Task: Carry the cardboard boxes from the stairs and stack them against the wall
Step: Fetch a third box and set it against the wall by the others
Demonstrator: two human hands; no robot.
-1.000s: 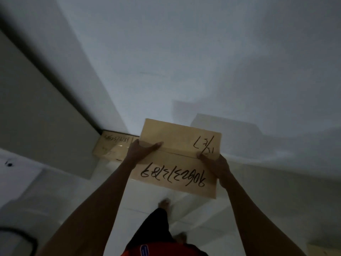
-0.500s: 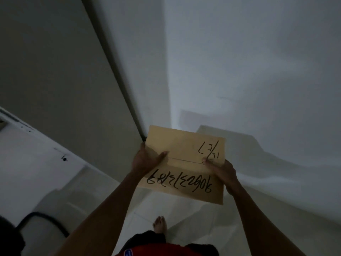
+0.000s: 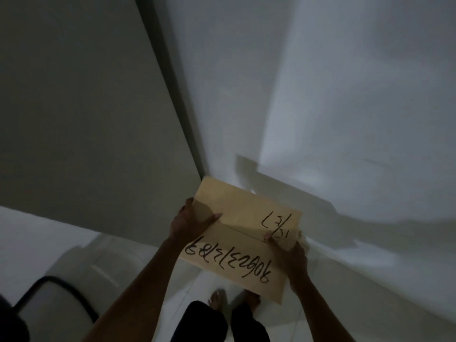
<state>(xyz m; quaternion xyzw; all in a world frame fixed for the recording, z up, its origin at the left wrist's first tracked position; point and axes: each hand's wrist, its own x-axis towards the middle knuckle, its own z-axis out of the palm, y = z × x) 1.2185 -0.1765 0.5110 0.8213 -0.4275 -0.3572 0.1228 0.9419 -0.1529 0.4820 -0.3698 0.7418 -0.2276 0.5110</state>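
I hold a flat tan cardboard box (image 3: 243,218) with black handwritten numbers on its top, out in front of me at waist height. My left hand (image 3: 190,222) grips its left edge, thumb lying across the top flap. Its right edge is held by my right hand (image 3: 290,257), fingers on the centre seam. The box hangs above the white tiled floor, close to the foot of the white wall (image 3: 345,95). The corner beneath the box is hidden by it.
A dark grey panel or door (image 3: 86,107) fills the left, meeting the white wall at a vertical edge. A black curved chair frame (image 3: 56,292) stands at the lower left. My bare feet (image 3: 219,301) are on the floor tiles under the box.
I have turned left and stepped closer to the corner. The second box seen on the floor by the wall a second ago is out of sight. Both hands keep the same grip.
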